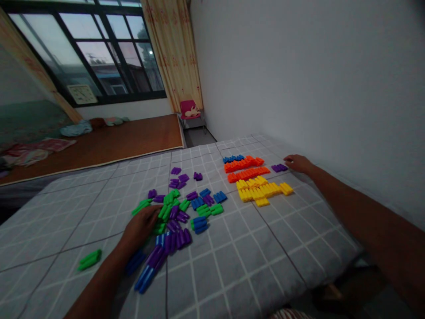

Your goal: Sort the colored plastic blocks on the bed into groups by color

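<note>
2 arms (358,210) outstretched | left hand (143,225) palm-down | right hand (299,164) loosely curled

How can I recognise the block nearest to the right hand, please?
On the checked cloth, look toward the wall. Just left of the right hand lies the block; it is purple, unlike the orange blocks and yellow blocks beside it.

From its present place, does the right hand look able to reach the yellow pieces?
Probably yes: the right hand is close to the right end of the yellow pieces, and only checked cloth seems to lie between them. The purple pieces beside it lie off to one side.
</note>
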`<state>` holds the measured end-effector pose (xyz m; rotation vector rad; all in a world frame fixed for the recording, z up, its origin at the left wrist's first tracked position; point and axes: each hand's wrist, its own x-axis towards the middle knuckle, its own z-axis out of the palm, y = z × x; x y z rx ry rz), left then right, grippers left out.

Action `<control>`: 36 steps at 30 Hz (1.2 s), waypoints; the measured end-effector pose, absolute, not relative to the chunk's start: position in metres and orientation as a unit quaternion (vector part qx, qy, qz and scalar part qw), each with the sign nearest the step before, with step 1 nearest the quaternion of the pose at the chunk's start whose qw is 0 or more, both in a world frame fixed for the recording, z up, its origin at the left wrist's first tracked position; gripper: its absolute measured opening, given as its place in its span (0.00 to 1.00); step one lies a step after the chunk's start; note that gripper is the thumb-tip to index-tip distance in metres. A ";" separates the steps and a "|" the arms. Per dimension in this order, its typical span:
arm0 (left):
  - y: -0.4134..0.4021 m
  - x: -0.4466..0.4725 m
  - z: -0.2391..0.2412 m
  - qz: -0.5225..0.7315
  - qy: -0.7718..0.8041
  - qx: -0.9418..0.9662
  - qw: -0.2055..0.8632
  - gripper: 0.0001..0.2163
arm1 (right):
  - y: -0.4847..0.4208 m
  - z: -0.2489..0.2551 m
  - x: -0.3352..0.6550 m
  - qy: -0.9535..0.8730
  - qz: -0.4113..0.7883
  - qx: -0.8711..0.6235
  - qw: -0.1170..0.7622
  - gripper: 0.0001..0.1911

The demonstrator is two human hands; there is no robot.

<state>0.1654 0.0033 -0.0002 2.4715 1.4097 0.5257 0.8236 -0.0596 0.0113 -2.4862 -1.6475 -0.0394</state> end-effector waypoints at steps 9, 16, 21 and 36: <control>-0.007 0.219 0.041 0.185 0.422 0.880 0.116 0.15 | -0.063 0.066 0.644 -0.762 -0.009 -0.602 0.237 0.16; -0.004 0.241 0.056 -0.004 0.291 0.949 0.119 0.21 | -0.111 0.057 0.531 -0.870 0.097 -0.439 0.201 0.12; -0.009 0.256 0.041 0.151 0.342 0.895 0.244 0.16 | -0.105 0.041 0.528 -0.853 0.169 -0.441 0.225 0.12; -0.056 0.388 0.046 0.440 0.295 0.448 0.721 0.16 | -0.103 0.041 0.552 -0.684 0.151 -0.488 0.520 0.22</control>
